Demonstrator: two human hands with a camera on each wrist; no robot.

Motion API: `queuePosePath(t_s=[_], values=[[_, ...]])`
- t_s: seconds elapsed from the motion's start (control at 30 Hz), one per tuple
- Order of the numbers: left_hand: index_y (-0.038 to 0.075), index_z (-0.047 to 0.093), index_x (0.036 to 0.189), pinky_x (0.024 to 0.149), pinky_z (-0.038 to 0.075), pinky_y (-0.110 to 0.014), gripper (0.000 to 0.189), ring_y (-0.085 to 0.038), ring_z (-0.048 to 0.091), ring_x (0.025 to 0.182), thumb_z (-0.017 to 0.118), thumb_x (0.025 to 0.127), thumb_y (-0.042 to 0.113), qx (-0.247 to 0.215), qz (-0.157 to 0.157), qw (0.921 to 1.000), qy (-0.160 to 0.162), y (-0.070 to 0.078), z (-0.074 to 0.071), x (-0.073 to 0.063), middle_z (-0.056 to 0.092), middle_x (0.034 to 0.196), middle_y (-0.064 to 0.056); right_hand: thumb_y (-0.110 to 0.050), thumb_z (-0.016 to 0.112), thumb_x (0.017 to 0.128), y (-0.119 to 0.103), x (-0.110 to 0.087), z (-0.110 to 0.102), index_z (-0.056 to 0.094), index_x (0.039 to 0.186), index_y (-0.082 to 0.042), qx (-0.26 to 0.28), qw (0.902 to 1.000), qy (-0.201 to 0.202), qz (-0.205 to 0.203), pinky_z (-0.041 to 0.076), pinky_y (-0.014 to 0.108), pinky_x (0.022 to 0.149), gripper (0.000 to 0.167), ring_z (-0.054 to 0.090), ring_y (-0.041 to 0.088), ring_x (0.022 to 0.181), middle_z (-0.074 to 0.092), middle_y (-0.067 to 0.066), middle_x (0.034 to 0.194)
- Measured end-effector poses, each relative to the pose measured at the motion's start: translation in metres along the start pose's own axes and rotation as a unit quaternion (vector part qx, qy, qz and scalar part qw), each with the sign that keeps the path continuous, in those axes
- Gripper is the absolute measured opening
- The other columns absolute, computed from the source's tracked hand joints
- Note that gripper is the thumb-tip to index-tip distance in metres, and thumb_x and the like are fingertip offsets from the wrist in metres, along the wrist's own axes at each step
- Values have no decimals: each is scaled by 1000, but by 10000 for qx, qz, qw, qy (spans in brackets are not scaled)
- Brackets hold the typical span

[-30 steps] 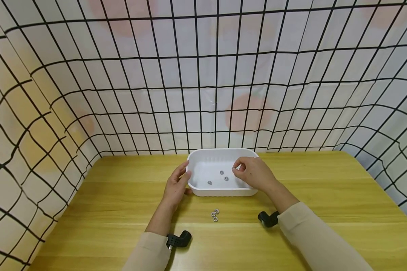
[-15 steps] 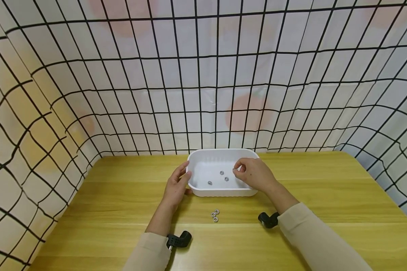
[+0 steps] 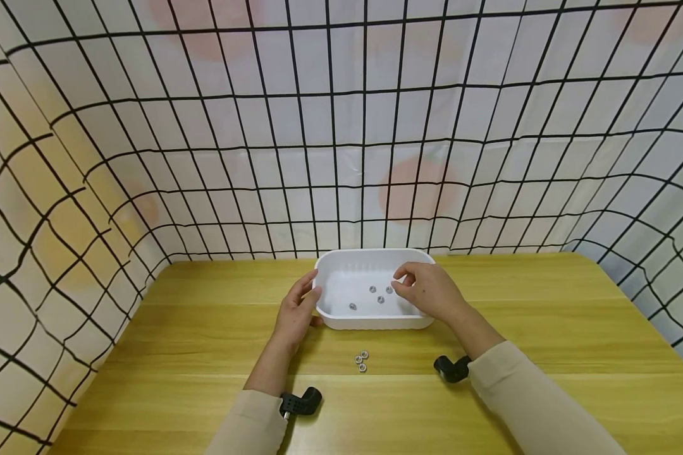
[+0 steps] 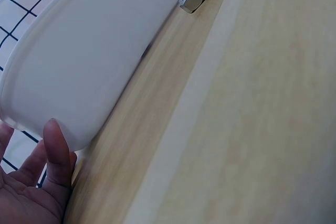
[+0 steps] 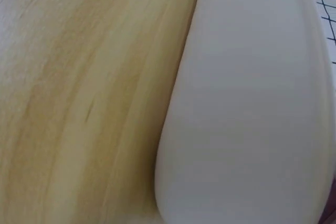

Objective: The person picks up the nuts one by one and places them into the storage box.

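My left hand (image 3: 293, 313) holds the left end of a white plastic tray (image 3: 375, 323), thumb and fingers around its rim and wall. In the left wrist view the thumb (image 4: 56, 148) lies against the tray's outer wall. Over the tray's right side hovers my right hand (image 3: 428, 292), thumb and index fingertips slightly apart. Just beside those fingertips a metal hex nut (image 3: 389, 290) lies on the tray floor. Other nuts lie further left inside, one of them a nut (image 3: 353, 306) near the front wall. In the right wrist view the tray wall hides nearly all of the hand.
Three more hex nuts (image 3: 362, 360) sit clustered on the wooden table (image 3: 205, 354) in front of the tray. Behind the tray and along both sides stands a black grid net (image 3: 363, 148) before a pale printed sheet. Both wrists carry black camera mounts (image 3: 303, 402).
The right thumb and index finger have parted and let go of a nut, which now lies in the tray. The left hand and the tray have stayed in place.
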State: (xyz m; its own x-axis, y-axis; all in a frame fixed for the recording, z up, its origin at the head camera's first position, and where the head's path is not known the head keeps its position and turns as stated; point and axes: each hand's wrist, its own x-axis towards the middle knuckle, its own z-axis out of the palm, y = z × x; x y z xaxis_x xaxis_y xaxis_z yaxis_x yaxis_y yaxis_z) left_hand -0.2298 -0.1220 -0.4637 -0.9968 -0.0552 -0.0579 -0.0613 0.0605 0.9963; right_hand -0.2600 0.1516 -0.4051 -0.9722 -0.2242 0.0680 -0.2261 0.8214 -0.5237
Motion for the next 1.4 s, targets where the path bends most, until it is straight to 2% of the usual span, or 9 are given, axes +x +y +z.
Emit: queuePosePath(t_s=[0.33, 0.67, 0.87, 1.0, 1.13, 1.4], values=[[28, 52, 150, 65, 56, -27, 46, -32, 61, 112, 58, 104, 29, -8, 6, 10000, 5, -2, 0, 0, 49, 154, -15, -27, 71, 94, -14, -15, -2, 74, 101, -18, 397, 9990, 85, -159, 45, 28, 60, 12, 54, 15, 68, 66, -3, 81], [27, 52, 150, 64, 56, -26, 46, -30, 61, 110, 58, 104, 29, -15, 7, 10000, 19, -1, 1, 0, 49, 153, -15, -23, 74, 93, -39, -40, 2, 75, 98, -18, 657, 9947, 63, -788, 44, 22, 56, 8, 51, 10, 63, 64, -9, 74], [25, 51, 151, 65, 55, -27, 47, -32, 61, 112, 58, 104, 29, -15, 16, 10000, -19, 0, 2, -1, 48, 154, -16, -19, 76, 91, -47, -58, 9, 75, 95, -16, 962, 9895, -64, -1077, 43, 20, 56, 5, 50, 7, 64, 62, -10, 72], [26, 51, 151, 65, 55, -27, 47, -33, 61, 113, 58, 105, 29, -22, 15, 10000, -20, 0, 1, -1, 48, 154, -16, -18, 77, 90, -51, -68, 15, 74, 93, -16, 1167, 9852, -228, -1235, 43, 19, 54, 4, 50, 4, 62, 62, -11, 73], [29, 51, 150, 65, 56, -27, 46, -32, 61, 112, 57, 105, 29, -26, -50, 10000, -4, 0, 1, -1, 48, 154, -14, -19, 76, 90, -51, -76, 24, 74, 93, -20, 1148, 9848, -499, -1202, 44, 19, 54, 4, 50, 2, 61, 61, -14, 73], [27, 50, 151, 65, 56, -27, 46, -34, 61, 114, 57, 105, 29, 12, 0, 10000, 3, 0, 1, -2, 47, 155, -16, -19, 77, 89, -40, -81, 46, 73, 102, -13, 949, 9825, -1172, -1095, 45, 21, 58, 14, 50, 2, 61, 59, -13, 69]])
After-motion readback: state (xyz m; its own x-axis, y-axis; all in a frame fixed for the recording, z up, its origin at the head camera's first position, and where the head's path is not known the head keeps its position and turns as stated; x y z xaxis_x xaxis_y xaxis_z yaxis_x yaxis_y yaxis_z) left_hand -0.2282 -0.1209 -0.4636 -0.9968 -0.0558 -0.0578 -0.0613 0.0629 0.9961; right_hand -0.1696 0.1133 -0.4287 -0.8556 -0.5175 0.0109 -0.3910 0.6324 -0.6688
